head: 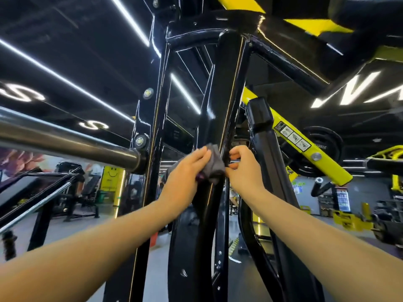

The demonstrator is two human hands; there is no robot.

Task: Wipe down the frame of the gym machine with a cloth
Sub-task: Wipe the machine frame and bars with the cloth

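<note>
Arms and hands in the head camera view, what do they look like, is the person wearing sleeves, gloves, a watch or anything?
Both forearms are bare for all of their visible length: no sleeves show. The left hand and the right hand wear no gloves. No watch, bracelet or band shows on either wrist, and no ring is visible on the fingers that can be seen. Some of the fingers are hidden.

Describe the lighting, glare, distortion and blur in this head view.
Head view: wide-angle lens bows the chrome bar and ceiling light strips; strips glare white, throwing streaky highlights on the glossy black frame upright; left hand, grey cloth and right hand evenly lit, fairly sharp; the gym background and frame edges look soft.
</note>
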